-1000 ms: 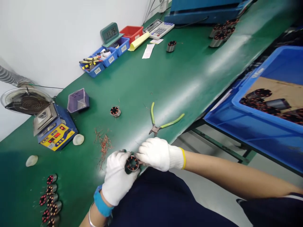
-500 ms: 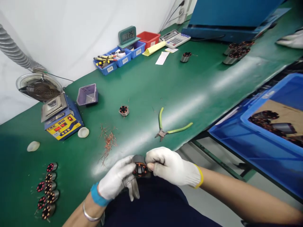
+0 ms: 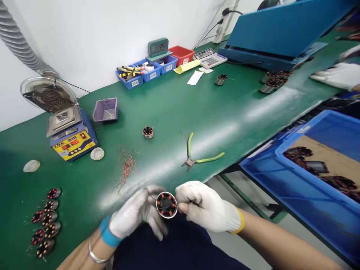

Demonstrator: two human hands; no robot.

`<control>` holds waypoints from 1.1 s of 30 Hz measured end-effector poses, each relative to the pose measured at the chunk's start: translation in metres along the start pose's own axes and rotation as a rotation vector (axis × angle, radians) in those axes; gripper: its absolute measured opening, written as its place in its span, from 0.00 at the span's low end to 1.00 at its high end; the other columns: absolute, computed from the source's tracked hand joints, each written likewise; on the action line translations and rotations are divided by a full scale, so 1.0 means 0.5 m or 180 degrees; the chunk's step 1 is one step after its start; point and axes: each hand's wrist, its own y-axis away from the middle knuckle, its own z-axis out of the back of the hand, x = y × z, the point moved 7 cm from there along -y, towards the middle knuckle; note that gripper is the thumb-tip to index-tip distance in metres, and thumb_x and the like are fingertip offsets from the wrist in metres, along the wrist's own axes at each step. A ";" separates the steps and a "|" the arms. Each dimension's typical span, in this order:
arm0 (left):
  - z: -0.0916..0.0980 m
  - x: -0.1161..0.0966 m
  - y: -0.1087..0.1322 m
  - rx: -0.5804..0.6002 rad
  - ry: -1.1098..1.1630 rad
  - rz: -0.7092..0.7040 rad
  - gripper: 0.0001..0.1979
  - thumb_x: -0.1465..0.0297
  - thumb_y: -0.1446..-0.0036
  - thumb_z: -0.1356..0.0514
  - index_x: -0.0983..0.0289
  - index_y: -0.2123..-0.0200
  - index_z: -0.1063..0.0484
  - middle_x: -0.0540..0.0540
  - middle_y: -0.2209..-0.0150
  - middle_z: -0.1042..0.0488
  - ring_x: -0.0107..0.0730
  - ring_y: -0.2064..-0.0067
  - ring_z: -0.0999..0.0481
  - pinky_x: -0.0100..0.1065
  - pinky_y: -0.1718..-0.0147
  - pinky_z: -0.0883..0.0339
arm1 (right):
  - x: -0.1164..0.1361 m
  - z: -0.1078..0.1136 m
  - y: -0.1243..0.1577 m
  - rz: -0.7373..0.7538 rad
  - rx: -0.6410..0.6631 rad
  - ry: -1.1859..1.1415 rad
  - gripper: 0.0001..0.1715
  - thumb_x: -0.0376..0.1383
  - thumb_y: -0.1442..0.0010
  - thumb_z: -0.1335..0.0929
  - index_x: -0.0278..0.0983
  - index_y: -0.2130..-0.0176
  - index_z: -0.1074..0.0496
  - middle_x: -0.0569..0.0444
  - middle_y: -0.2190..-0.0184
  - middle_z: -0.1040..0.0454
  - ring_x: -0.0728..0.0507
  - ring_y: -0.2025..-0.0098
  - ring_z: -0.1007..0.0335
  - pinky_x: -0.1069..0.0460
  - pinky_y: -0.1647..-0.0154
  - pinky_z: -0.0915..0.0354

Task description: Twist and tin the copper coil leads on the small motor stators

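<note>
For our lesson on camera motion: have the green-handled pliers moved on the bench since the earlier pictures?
No, neither way: judged against the copper wire clippings, the pliers lie in the same place; only the view has shifted.

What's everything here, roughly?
Held coil: one, copper-black, front centre
Loose coils: many, copper or pink, bench, crate
Wire pile: one, copper, bench
Pliers: one, green handles, bench
Machine: one, blue and yellow, left
Tray: one, purple, left
Bins: four, blue or red, back
Clock: one, green, back
Calculator: one, grey, back
Crate: one, blue, right
Co-worker's glove: one clear, white, right
Left hand: one, white glove, by coil
Right hand: one, white glove, by coil
</note>
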 end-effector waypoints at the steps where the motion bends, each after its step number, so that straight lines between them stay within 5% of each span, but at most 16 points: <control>1: -0.017 0.014 -0.003 0.0282 0.0506 0.0314 0.29 0.48 0.38 0.54 0.66 0.50 0.34 0.56 0.73 0.27 0.35 0.79 0.26 0.36 0.81 0.29 | -0.004 0.000 0.000 -0.0068 -0.0034 0.0017 0.17 0.38 0.40 0.38 0.37 0.79 0.41 0.58 0.82 0.38 0.51 0.78 0.44 0.54 0.75 0.45; 4: -0.016 -0.008 0.001 0.0086 0.0936 0.0252 0.23 0.61 0.44 0.40 0.63 0.48 0.37 0.60 0.62 0.26 0.33 0.74 0.23 0.34 0.77 0.28 | -0.052 -0.022 0.008 -0.0861 0.0079 -0.0589 0.20 0.46 0.41 0.36 0.37 0.78 0.39 0.59 0.83 0.40 0.52 0.81 0.47 0.55 0.79 0.48; 7: 0.003 -0.103 0.036 -0.0470 -0.0573 -0.1250 0.10 0.74 0.48 0.39 0.60 0.60 0.30 0.61 0.50 0.29 0.41 0.56 0.23 0.42 0.59 0.27 | -0.090 -0.056 0.023 -0.1591 0.0122 -0.1878 0.25 0.55 0.48 0.32 0.38 0.77 0.41 0.64 0.86 0.45 0.55 0.86 0.55 0.57 0.86 0.55; 10: -0.035 -0.165 0.088 -0.0472 -0.2151 -0.2781 0.05 0.73 0.48 0.39 0.59 0.68 0.32 0.57 0.57 0.26 0.39 0.57 0.24 0.42 0.55 0.28 | -0.085 -0.065 0.023 -0.1715 0.0187 -0.2273 0.26 0.53 0.51 0.30 0.38 0.77 0.42 0.66 0.87 0.48 0.56 0.87 0.58 0.58 0.87 0.56; 12: -0.032 -0.162 0.088 -0.0804 -0.2345 -0.2765 0.13 0.64 0.48 0.36 0.59 0.61 0.33 0.58 0.59 0.26 0.41 0.59 0.24 0.43 0.58 0.27 | -0.069 -0.054 0.013 -0.1465 0.0251 -0.1730 0.22 0.48 0.49 0.30 0.37 0.78 0.41 0.64 0.85 0.45 0.55 0.84 0.53 0.57 0.84 0.53; 14: -0.009 -0.134 0.062 -0.1201 -0.2248 -0.2052 0.23 0.57 0.49 0.36 0.62 0.54 0.36 0.60 0.59 0.26 0.43 0.60 0.23 0.42 0.62 0.26 | -0.055 -0.040 0.001 -0.1156 0.0149 -0.1119 0.20 0.43 0.48 0.30 0.36 0.80 0.40 0.60 0.83 0.41 0.53 0.81 0.48 0.57 0.81 0.50; 16: -0.004 -0.109 0.039 -0.1267 -0.2464 -0.1687 0.21 0.59 0.47 0.37 0.63 0.54 0.36 0.59 0.62 0.25 0.40 0.63 0.23 0.40 0.65 0.27 | -0.062 -0.046 -0.002 -0.1226 0.0000 -0.1251 0.19 0.43 0.48 0.30 0.36 0.80 0.40 0.61 0.84 0.42 0.54 0.81 0.50 0.57 0.82 0.52; 18: -0.017 -0.107 0.031 -0.1245 -0.3099 -0.2067 0.10 0.69 0.42 0.41 0.62 0.56 0.34 0.57 0.63 0.24 0.38 0.64 0.24 0.40 0.63 0.29 | -0.085 -0.075 0.008 -0.1648 -0.0114 -0.2126 0.20 0.46 0.49 0.30 0.38 0.78 0.42 0.65 0.86 0.47 0.55 0.86 0.57 0.57 0.86 0.57; 21: -0.025 -0.107 0.033 -0.1402 -0.3736 -0.2649 0.09 0.75 0.40 0.46 0.64 0.55 0.33 0.59 0.59 0.23 0.41 0.59 0.25 0.43 0.58 0.33 | -0.106 -0.109 0.031 -0.2028 -0.0212 -0.2970 0.23 0.51 0.49 0.32 0.40 0.77 0.45 0.67 0.87 0.50 0.56 0.88 0.64 0.58 0.89 0.61; 24: -0.011 -0.093 0.025 -0.1341 -0.3507 -0.2414 0.09 0.72 0.40 0.44 0.65 0.56 0.33 0.59 0.59 0.24 0.40 0.60 0.25 0.42 0.61 0.33 | -0.101 -0.058 0.040 -0.1665 -0.0419 -0.1458 0.17 0.48 0.42 0.36 0.37 0.71 0.36 0.61 0.82 0.39 0.53 0.85 0.48 0.55 0.85 0.45; 26: -0.003 -0.081 0.020 -0.1269 -0.3319 -0.2112 0.09 0.71 0.42 0.42 0.64 0.57 0.33 0.57 0.59 0.24 0.40 0.61 0.26 0.41 0.61 0.34 | -0.051 0.001 0.029 -0.0730 -0.0793 0.0445 0.15 0.44 0.40 0.36 0.36 0.61 0.31 0.51 0.70 0.27 0.45 0.72 0.31 0.47 0.68 0.31; 29: 0.001 -0.074 0.021 -0.1304 -0.3203 -0.1941 0.11 0.71 0.43 0.40 0.64 0.57 0.33 0.57 0.60 0.24 0.40 0.60 0.26 0.41 0.59 0.35 | 0.031 0.001 0.014 0.0793 -0.0801 0.2547 0.15 0.37 0.42 0.34 0.37 0.54 0.31 0.47 0.58 0.25 0.37 0.53 0.30 0.30 0.40 0.48; 33: -0.006 -0.064 0.015 -0.1244 -0.3128 -0.1757 0.08 0.71 0.45 0.39 0.63 0.61 0.32 0.55 0.62 0.24 0.39 0.62 0.27 0.40 0.61 0.36 | 0.030 -0.034 -0.006 0.1183 -0.0016 0.3161 0.15 0.25 0.40 0.41 0.38 0.61 0.30 0.56 0.69 0.25 0.44 0.58 0.28 0.32 0.33 0.62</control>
